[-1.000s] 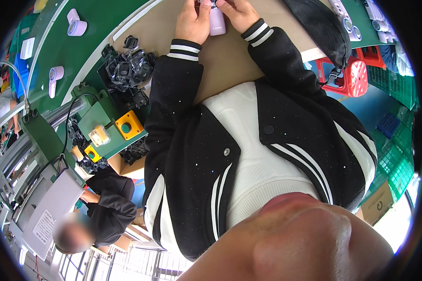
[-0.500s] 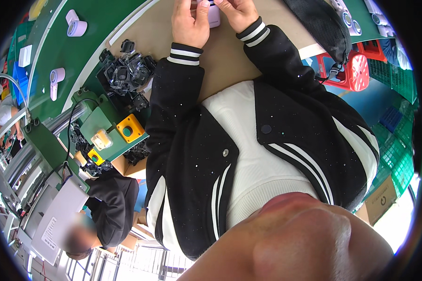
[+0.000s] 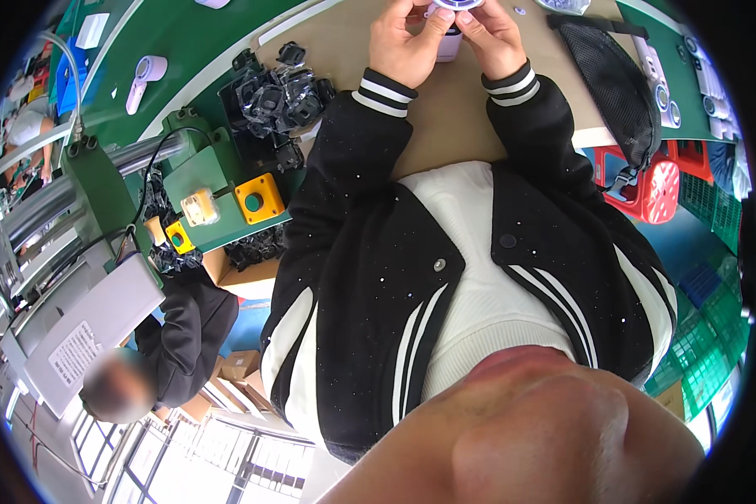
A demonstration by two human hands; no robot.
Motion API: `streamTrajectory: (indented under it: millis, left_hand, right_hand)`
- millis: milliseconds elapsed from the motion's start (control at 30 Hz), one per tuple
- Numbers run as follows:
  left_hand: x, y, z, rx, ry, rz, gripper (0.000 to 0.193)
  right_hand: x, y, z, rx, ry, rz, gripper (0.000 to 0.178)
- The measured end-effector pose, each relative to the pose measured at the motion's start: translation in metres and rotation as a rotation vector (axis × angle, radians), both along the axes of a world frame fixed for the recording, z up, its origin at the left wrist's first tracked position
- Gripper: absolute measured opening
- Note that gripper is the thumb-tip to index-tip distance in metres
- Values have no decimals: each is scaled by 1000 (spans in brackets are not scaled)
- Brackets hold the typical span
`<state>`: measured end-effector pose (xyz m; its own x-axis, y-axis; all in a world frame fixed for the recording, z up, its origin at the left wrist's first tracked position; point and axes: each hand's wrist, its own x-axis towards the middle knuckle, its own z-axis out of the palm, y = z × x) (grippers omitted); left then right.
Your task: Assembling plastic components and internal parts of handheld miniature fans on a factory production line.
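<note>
At the top edge, above the tan work surface [image 3: 437,134], my left hand [image 3: 401,49] and my right hand [image 3: 497,44] close around a lavender handheld fan [image 3: 449,49]. Both thumbs press near its round, ringed head, which the picture's edge partly cuts off. Below the head, the lavender body shows between my palms. My remaining fingers are largely hidden behind it. A small lavender piece [image 3: 520,11] lies on the surface beyond my right hand.
Black plastic parts [image 3: 281,97] are heaped left of my forearm, near a green machine with a yellow button box [image 3: 256,199]. Another lavender fan [image 3: 151,69] lies on the green table. At right are a black mesh bag [image 3: 609,80] and red stool [image 3: 655,193]. A person [image 3: 189,328] is lower left.
The view has shifted, so my hands and surroundings appear farther right. The fan's round ringed head now shows above my thumbs. Both hands still hold the fan.
</note>
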<state>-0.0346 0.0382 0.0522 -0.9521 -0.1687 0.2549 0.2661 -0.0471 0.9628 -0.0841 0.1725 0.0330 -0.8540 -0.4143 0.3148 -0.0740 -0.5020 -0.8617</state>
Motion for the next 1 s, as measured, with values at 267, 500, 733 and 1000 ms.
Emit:
streamTrajectory:
  millis: [267, 500, 733, 1000]
  left_hand:
    - [-1, 4, -5, 24, 21, 109, 19]
    - [-7, 7, -15, -176, 74, 259, 21]
    - [-14, -13, -36, -10, -119, 407, 32]
    - [-11, 3, -51, -606, -164, 321, 56]
  right_hand:
    - [-2, -1, -14, 49, -54, -23, 16]
    - [-3, -8, -36, 34, -113, -68, 25]
    - [38, 7, 1, 712, -77, 195, 47]
    - [29, 26, 2, 560, -536, 195, 29]
